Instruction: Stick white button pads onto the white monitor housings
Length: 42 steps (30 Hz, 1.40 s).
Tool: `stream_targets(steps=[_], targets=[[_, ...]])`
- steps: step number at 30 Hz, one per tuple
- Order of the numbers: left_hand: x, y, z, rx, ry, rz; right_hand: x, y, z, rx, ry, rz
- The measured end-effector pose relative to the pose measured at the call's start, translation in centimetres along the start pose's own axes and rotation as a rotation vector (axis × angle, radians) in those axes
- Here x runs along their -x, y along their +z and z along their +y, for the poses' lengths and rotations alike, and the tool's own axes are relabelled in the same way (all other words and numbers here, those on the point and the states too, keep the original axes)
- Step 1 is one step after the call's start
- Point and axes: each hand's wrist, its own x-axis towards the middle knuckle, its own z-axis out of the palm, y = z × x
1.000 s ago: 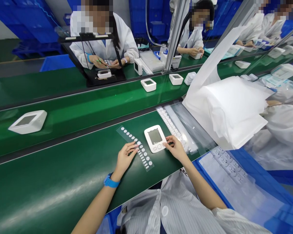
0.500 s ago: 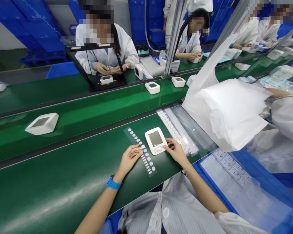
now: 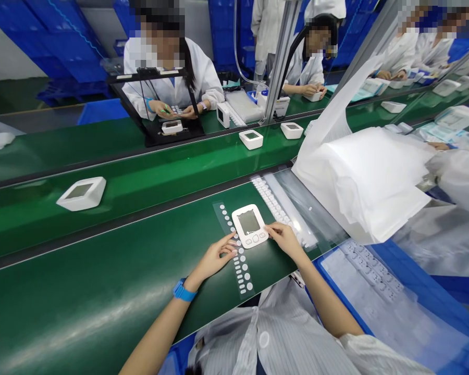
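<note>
With the left hand (image 3: 216, 260), touching the sticker strip (image 3: 243, 272) on the green worktop (image 3: 140, 260), cannot tell whether gripping; grasping the white monitor (image 3: 250, 224), close beside the strip, by its right edge with the right hand (image 3: 286, 240), near clear plastic film (image 3: 316, 200)

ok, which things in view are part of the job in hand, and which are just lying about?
In hand:
- white device, its edge held by the right hand
- clear dotted strip, left hand at it

Lying about, I'd judge:
- stacked dotted strips, possibly spares
- pile of white sheeting
- leftmost belt device
</note>
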Motion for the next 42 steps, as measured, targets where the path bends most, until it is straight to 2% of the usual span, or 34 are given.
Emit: stream_targets(steps=[7,14,18,22,27,30,33,36,39,42], targets=[[0.1,0.1,0.5,-0.055,0.019,0.004,0.7,-0.1,0.3,0.017,-0.024,-0.032],[0.0,0.3,0.3,-0.13,0.092,0.022,0.6,0.3,0.3,0.035,-0.003,0.019],[0.1,0.3,0.6,-0.197,0.105,0.005,0.5,0.0,0.4,-0.021,0.012,-0.029],[0.1,0.3,0.6,-0.227,0.141,-0.01,1.2,0.4,-0.2,-0.15,-0.002,-0.028],[0.2,0.4,0.1,-0.143,0.137,-0.001,2.7,1.9,-1.4,-0.544,0.204,-0.038],[0.5,0.3,-0.2,-0.056,0.106,0.004,2.2,2.2,-2.1,-0.602,0.238,-0.038],[1.0,-0.2,-0.5,0.018,0.087,0.046,-0.1,2.0,-3.0,-0.558,0.183,-0.061],[1.4,-1.8,-0.6,0.049,0.082,0.144,-4.7,1.8,-4.4,-0.526,0.114,-0.06],[1.6,-4.0,-0.5,0.045,0.057,0.28,-12.0,2.0,-6.3,-0.536,0.02,-0.028],[1.8,-6.3,-0.4,-0.005,0.03,0.394,-21.2,3.4,-8.7,-0.427,-0.074,0.07]])
